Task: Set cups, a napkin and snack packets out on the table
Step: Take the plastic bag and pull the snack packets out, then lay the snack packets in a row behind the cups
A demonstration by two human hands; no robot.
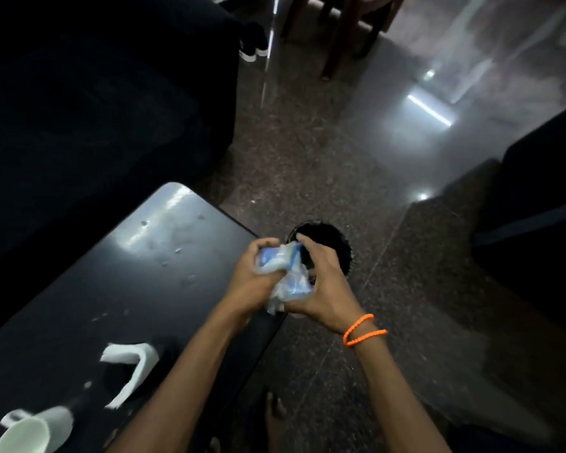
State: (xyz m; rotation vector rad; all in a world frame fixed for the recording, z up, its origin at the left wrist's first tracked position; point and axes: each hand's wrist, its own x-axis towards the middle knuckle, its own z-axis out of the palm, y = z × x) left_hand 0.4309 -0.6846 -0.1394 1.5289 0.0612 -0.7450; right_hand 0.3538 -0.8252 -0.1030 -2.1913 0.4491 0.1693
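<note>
Both hands, the left hand (pixel 247 276) and the right hand (pixel 321 286), have their fingers curled round blue-and-white snack packets (pixel 285 273), held over the counter (pixel 177 243) edge above a dark bin (pixel 330 238). They look ready to be laid down. A cup (pixel 30 429) and napkin (pixel 134 364) sit nearby.

No text can be read: the blue-and-white snack packets (pixel 286 273) are too blurred for any lettering to show.
</note>
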